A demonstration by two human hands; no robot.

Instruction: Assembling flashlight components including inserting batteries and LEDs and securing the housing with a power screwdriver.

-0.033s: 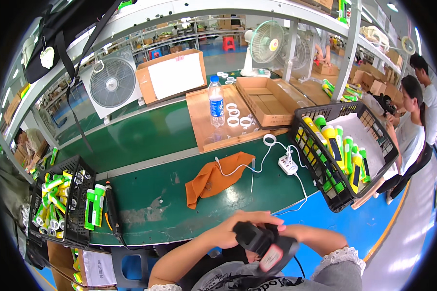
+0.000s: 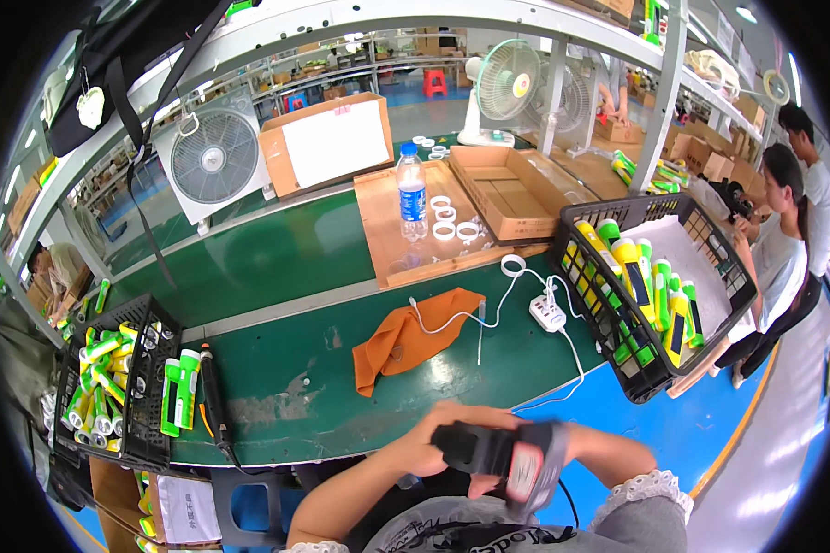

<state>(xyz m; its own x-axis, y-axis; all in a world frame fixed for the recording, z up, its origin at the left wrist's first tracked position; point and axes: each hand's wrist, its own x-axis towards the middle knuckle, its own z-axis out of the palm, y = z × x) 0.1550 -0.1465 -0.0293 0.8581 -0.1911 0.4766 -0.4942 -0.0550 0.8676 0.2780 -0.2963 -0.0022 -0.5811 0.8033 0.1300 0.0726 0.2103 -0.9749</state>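
Close to my body I have a black device (image 2: pixel 494 453) with a strap-like black part on its left, a pale label with a red border and a dark cable below. My left hand (image 2: pixel 426 444) is closed round its left part, fingers over the top and a thumb or finger showing beneath. My right hand (image 2: pixel 576 441) is at the device's right side; its fingers are hidden behind it. Beyond the hands, an orange cloth (image 2: pixel 415 339) lies crumpled on the green table (image 2: pixel 277 387). A white cable (image 2: pixel 452 324) crosses the cloth toward a white power strip (image 2: pixel 548 313).
Black crates of yellow-green flashlights stand left (image 2: pixel 111 442) and right (image 2: pixel 638 373). Two flashlights (image 2: pixel 180 392) and a black-and-orange tool (image 2: pixel 214 401) lie by the left crate. A bottle (image 2: pixel 411 198) and white rings (image 2: pixel 444 229) sit on a wooden board. People (image 2: pixel 784 240) stand at right.
The black device has turned and shifted slightly right, its label now more upright. My right fingertips, visible before above it, have gone behind it. My left hand stays on its left part.
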